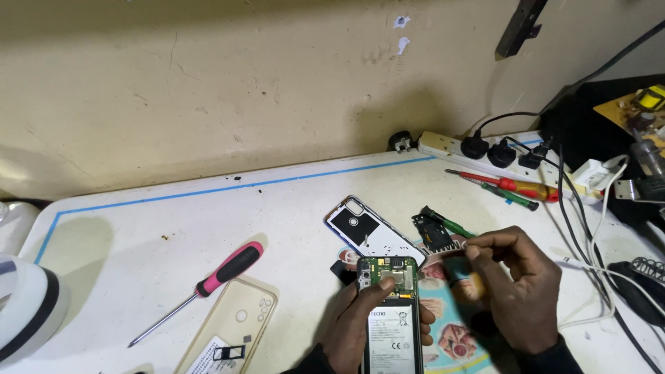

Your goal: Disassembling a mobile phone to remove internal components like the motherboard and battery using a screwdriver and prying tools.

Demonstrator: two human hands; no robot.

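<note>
My left hand grips an opened phone with its back cover off, thumb resting on the green circuit board above the battery. My right hand hovers just to the right of the phone, fingers pinched on a small pale part near a black plastic frame piece. The removed back cover lies face down just beyond the phone.
A pink-handled screwdriver and a clear phone case lie to the left. Red and green screwdrivers, a white power strip with plugs, and tangled cables crowd the right side. A wall stands behind.
</note>
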